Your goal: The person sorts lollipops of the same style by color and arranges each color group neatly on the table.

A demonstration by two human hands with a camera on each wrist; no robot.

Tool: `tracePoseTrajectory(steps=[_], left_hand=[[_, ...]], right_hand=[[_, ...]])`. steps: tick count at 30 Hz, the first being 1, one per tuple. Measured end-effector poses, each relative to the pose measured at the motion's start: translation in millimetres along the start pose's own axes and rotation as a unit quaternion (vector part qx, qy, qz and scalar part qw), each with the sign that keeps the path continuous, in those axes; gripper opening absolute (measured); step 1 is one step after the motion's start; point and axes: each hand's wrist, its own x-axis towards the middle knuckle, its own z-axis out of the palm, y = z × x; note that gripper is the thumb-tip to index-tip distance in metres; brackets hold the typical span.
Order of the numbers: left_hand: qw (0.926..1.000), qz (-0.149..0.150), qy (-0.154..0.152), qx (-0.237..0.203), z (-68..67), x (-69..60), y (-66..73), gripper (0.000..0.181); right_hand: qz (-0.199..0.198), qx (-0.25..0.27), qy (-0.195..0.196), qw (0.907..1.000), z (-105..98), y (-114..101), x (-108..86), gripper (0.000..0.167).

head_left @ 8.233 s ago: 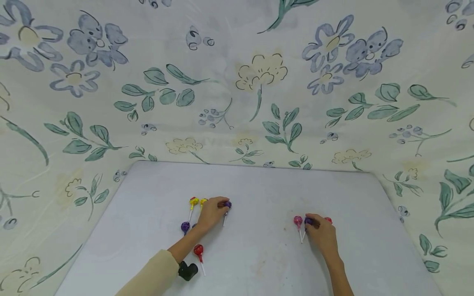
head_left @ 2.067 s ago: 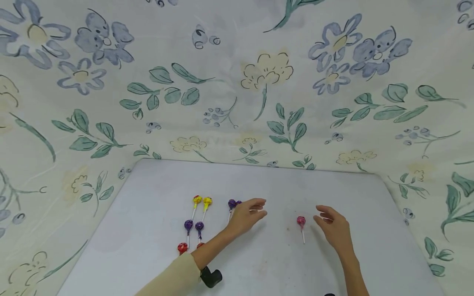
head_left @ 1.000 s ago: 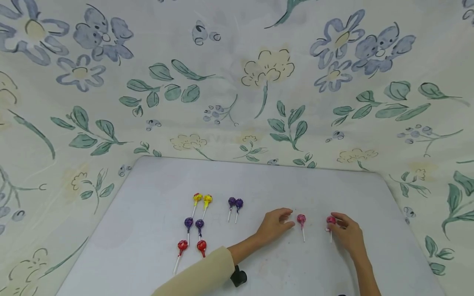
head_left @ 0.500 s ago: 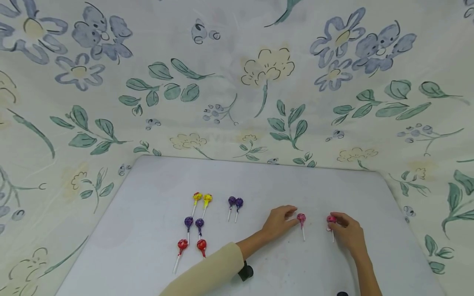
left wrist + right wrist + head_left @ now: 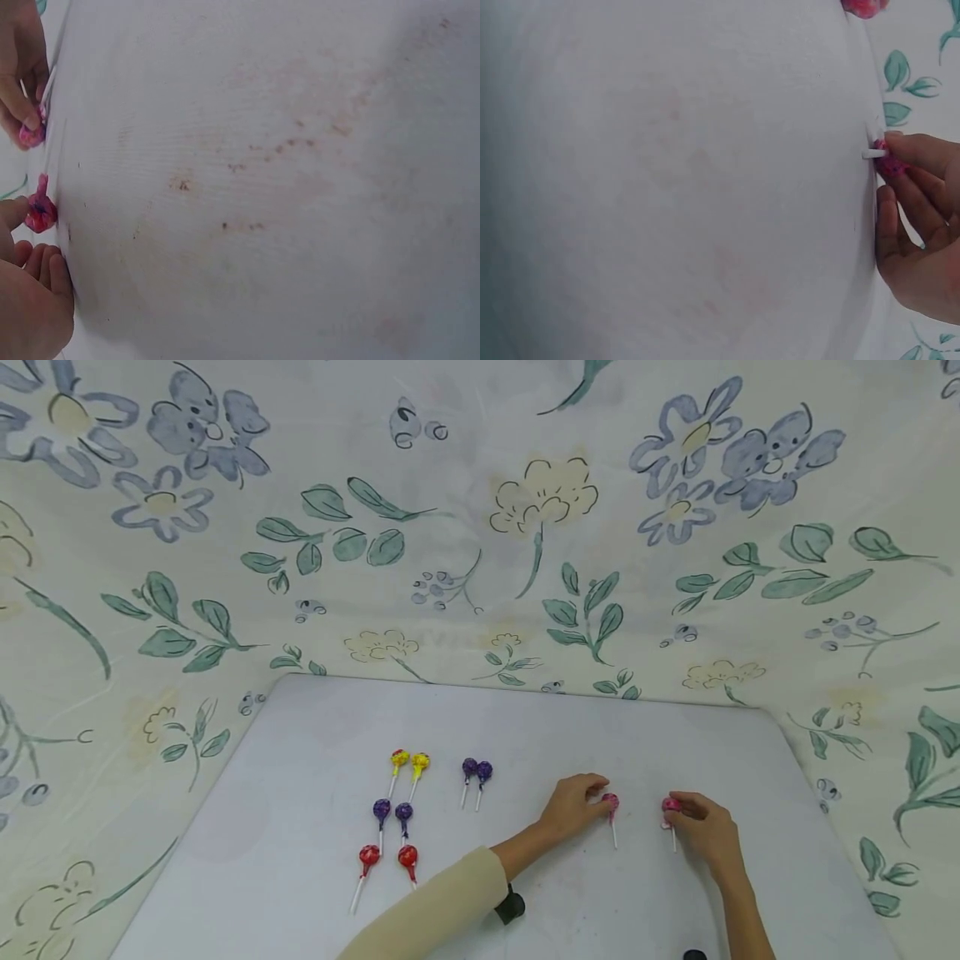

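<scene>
In the head view my left hand [image 5: 572, 808] has its thumb and index finger at the head of a pink-wrapped lollipop [image 5: 614, 833], pinching it; the white stick points toward me. Farther right, my right hand [image 5: 708, 831] pinches a second pink lollipop [image 5: 670, 805] by its head, its stick hanging below the fingers. The left wrist view shows the left hand's lollipop [image 5: 41, 213] against the fingertips, with the other hand's lollipop [image 5: 32, 136] beyond it. The right wrist view shows the right hand [image 5: 922, 217] holding its lollipop [image 5: 892, 163] between thumb and fingers.
On the white table [image 5: 555, 735] at left lie pairs of lollipops: yellow [image 5: 421, 762], purple [image 5: 382, 810] and red [image 5: 369, 855]. Another purple pair [image 5: 484, 771] lies near the middle. A black wrist device [image 5: 511, 907] shows below the left sleeve. Floral cloth [image 5: 480, 527] hangs behind.
My left hand has left the purple pair, moved right and closed on a pink lollipop. My right hand moved right to the other pink lollipop and grips it, staying nearly still since.
</scene>
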Motion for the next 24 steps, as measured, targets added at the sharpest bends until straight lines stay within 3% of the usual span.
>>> tracePoseTrajectory(steps=[8,15,24], left_hand=[[0.9999,-0.013,-0.006,0.006,2.2,3.2,3.2,0.025],[0.9997,-0.004,-0.017,0.019,0.8,3.8,4.8,0.019],[0.9996,0.004,-0.019,-0.019,-3.1,2.9,1.5,0.015]], right_hand=[[0.014,0.007,-0.002,0.9999,-0.4,-0.9,3.3,0.041],[0.015,0.009,0.001,0.9999,0.9,-1.9,2.4,0.04],[0.018,0.011,0.003,0.9998,1.0,-1.8,2.1,0.04]])
